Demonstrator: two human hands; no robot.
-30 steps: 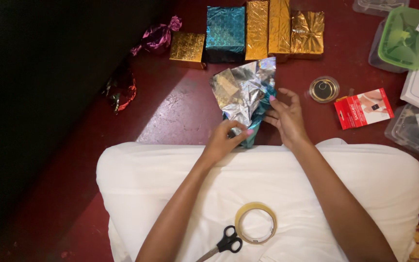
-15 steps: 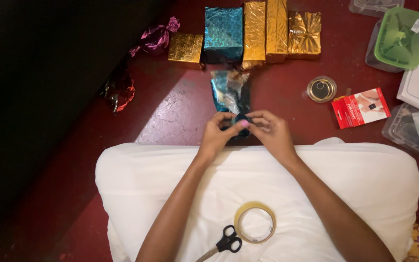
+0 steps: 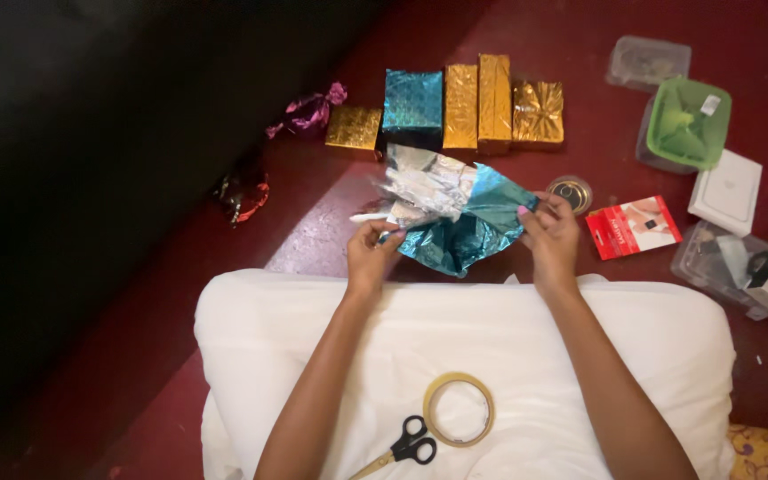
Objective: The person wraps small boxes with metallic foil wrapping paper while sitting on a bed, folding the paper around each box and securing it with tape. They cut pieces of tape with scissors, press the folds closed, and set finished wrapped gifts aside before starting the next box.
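The fingers of the left hand (image 3: 372, 256) are pinched together on the near left edge of a crumpled sheet of teal foil wrapping paper (image 3: 464, 227), thumb pressed against fingertips with the foil caught between them. The fingers of the right hand (image 3: 551, 236) are closed on the sheet's right corner, thumb on top and the other fingers curled under. The sheet hangs stretched between the two hands just above the dark red floor (image 3: 180, 356), teal side showing on the right and its silver underside bunched up on the left. Both forearms lie across a white pillow (image 3: 260, 356), on which a roll of clear tape (image 3: 460, 409) sits just beside a pair of black-handled scissors (image 3: 402, 447). Beyond the sheet stands a row of wrapped boxes: a teal gift box (image 3: 412, 102) with gold gift boxes (image 3: 477, 102) on either side of it. To the right of the hands are a small round tin (image 3: 572, 191), a red packet (image 3: 633, 227) and a green-lidded container (image 3: 686, 124).
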